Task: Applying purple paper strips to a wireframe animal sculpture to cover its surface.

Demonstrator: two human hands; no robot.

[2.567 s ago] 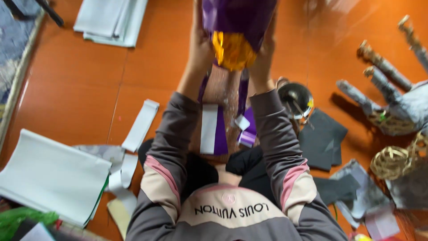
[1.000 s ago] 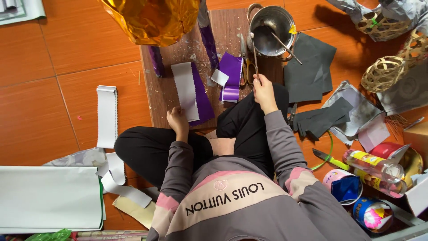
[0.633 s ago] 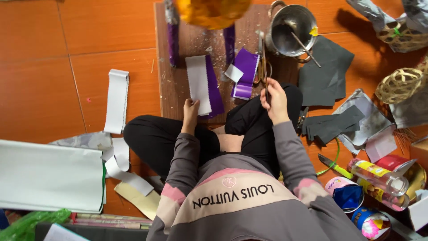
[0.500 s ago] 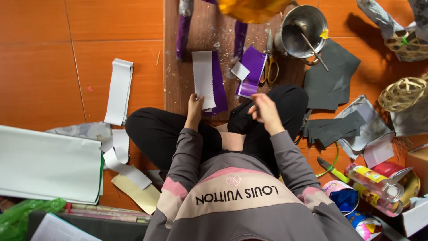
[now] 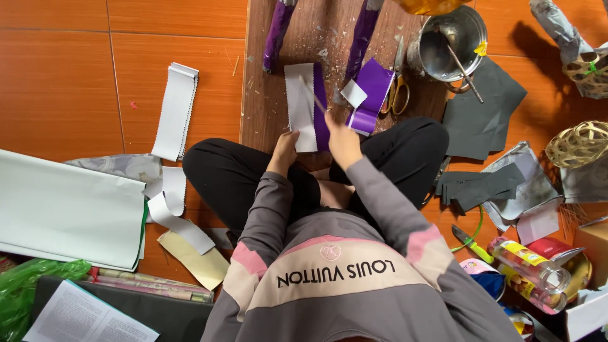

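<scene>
I'm looking down on a brown wooden board (image 5: 278,120) laid on the orange floor, and the work sits at its near edge. A white strip (image 5: 299,104) with pinked edges lies there over a purple strip (image 5: 321,107). My left hand (image 5: 283,149) presses the white strip's near end flat, fingers curled down onto it. My right hand (image 5: 342,139) is closed around a thin stick (image 5: 313,98), probably a glue brush, though it's too slim to tell. Its tip rests on the white strip. To do this well, I'd say keep the left hand pinning the strip and stroke evenly along its length.
</scene>
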